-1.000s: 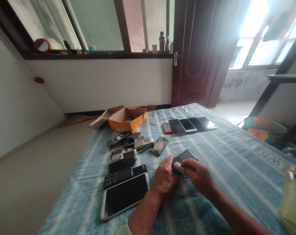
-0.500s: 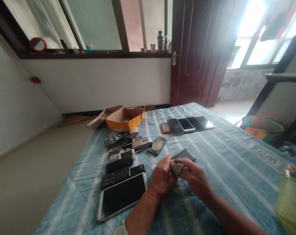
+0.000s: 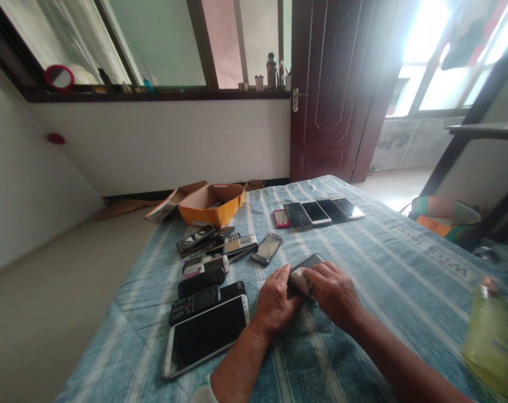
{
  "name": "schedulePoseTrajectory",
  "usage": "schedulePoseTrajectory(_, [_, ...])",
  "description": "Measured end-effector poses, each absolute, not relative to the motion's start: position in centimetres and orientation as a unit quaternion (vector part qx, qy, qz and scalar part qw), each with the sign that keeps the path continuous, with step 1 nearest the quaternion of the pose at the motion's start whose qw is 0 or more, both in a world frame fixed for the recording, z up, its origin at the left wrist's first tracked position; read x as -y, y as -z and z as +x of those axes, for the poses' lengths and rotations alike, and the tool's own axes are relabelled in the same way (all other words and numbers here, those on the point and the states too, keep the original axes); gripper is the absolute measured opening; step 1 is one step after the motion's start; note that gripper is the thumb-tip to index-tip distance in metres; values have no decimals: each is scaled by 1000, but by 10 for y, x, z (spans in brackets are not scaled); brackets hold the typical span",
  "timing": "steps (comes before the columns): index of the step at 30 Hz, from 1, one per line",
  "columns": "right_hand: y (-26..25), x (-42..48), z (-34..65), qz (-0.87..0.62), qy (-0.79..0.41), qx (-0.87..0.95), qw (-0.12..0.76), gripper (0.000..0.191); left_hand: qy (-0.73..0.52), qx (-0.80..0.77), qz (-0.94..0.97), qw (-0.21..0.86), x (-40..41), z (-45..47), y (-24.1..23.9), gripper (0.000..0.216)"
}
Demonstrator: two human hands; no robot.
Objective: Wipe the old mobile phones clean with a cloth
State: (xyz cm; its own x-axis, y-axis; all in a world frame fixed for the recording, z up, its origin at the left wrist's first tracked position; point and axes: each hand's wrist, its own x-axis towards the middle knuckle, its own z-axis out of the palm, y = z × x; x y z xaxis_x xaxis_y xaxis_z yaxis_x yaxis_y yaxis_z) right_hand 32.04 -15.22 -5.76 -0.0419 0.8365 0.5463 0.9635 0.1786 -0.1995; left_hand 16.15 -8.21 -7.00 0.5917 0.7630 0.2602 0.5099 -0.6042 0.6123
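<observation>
Right hand (image 3: pixel 335 292) sits farther up the grey rectangular phone (image 3: pixel 310 261) than before, pinching a crumpled off-white cloth (image 3: pixel 301 282); left hand (image 3: pixel 276 298) grips the phone's left side.

Glare spills from the window (image 3: pixel 426 33) at right — floor at left dimmer, yellowish bottle (image 3: pixel 491 341) blurred.

Seemingly a home: panelled door (image 3: pixel 330 89), round mirror (image 3: pixel 59 77), striped cloth (image 3: pixel 384 263).
</observation>
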Motion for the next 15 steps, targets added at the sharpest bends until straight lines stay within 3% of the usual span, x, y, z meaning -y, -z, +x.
schedulePoseTrajectory(9, [56,156,316,-612,83,743,259,17,-268,-361,862,235,80,161,73,60])
schedulePoseTrajectory(15, [39,162,316,-597,-12,764,246,15,-268,-356,867,225,78,162,75,59])
